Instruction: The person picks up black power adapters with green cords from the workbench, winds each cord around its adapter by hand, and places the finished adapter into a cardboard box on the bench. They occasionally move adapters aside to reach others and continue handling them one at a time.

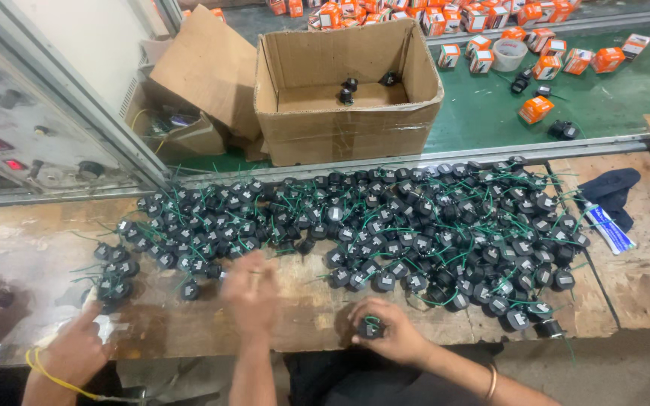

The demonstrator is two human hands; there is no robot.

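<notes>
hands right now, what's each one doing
Left hand: blurred, open or closed cannot be told.
Right hand: closed on a small black round part.

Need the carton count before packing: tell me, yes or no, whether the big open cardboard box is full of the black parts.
No. The cardboard box holds only a few black parts on its bare bottom.

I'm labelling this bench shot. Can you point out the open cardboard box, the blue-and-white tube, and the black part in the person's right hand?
open cardboard box [340, 131]: head view, front wall.
blue-and-white tube [608, 229]: head view, middle of its body.
black part [370, 326]: head view, its top, held under the right hand [394, 338] fingers.
</notes>
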